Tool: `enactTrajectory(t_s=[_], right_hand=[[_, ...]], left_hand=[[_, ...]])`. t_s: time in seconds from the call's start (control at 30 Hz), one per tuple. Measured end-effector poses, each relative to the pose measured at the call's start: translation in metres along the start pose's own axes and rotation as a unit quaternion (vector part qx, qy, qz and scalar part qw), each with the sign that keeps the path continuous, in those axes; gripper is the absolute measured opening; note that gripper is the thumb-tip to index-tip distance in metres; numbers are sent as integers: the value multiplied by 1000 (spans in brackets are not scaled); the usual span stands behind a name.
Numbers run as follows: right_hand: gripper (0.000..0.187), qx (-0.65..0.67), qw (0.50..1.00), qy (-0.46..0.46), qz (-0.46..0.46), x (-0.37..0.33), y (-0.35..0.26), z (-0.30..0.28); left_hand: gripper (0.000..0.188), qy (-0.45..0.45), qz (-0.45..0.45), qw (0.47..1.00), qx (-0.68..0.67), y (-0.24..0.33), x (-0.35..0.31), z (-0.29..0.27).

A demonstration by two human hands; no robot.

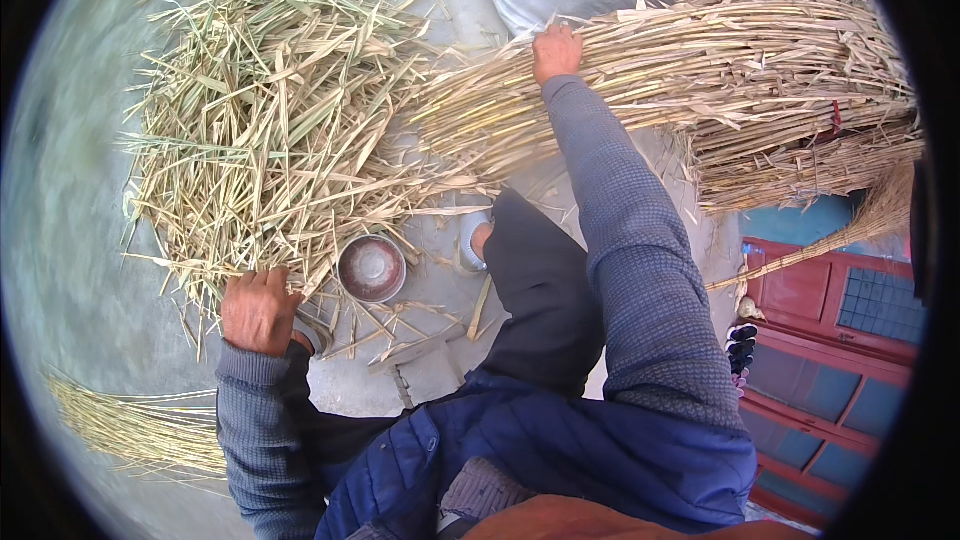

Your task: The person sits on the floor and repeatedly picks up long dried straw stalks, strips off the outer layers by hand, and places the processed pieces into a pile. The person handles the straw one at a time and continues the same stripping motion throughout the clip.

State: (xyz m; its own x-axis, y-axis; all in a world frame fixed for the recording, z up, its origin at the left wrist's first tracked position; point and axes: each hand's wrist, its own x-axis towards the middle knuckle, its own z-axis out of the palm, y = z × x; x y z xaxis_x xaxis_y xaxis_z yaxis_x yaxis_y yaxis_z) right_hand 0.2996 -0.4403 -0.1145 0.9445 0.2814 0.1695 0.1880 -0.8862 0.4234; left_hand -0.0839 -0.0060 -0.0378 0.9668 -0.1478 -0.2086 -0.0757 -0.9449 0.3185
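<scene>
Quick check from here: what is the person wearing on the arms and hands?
Both hands, left hand and right hand, are bare, no gloves. Both arms wear grey-blue waffle-knit sleeves with ribbed cuffs, under a dark blue quilted vest.

Pale tan reeds (720,50); blue-grey waffle-knit sleeve (640,250).

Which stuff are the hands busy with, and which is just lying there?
In hand: right hand on the reed bundle; left hand on the loose straw pile.
Lying about: metal bowl, small bundle, red door.
</scene>
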Motion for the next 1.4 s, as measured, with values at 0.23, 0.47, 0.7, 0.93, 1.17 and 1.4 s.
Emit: enactTrajectory(t_s=[0.23, 0.47, 0.7, 0.93, 1.17, 1.4], right_hand=[[14, -84, 990, 3, -114, 5, 25, 4], [15, -53, 982, 139, -112, 15, 50, -67], [22, 21, 955, 214, -206, -1, 1, -181], [26, 170, 893, 242, -340, -84, -101, -270], [23, 226, 869, 252, -361, -135, -141, -335], [18, 431, 834, 247, -239, -189, -152, -335]], left_hand=[[36, 33, 17, 999, 23, 3, 9, 4], [29, 49, 30, 998, 8, -2, 7, 6], [28, 206, 24, 978, 18, -10, 18, -14], [42, 387, 7, 922, 19, -15, 32, -36], [20, 381, 80, 920, -44, -9, 38, -43], [15, 443, 144, 872, -152, -7, 33, -49]])
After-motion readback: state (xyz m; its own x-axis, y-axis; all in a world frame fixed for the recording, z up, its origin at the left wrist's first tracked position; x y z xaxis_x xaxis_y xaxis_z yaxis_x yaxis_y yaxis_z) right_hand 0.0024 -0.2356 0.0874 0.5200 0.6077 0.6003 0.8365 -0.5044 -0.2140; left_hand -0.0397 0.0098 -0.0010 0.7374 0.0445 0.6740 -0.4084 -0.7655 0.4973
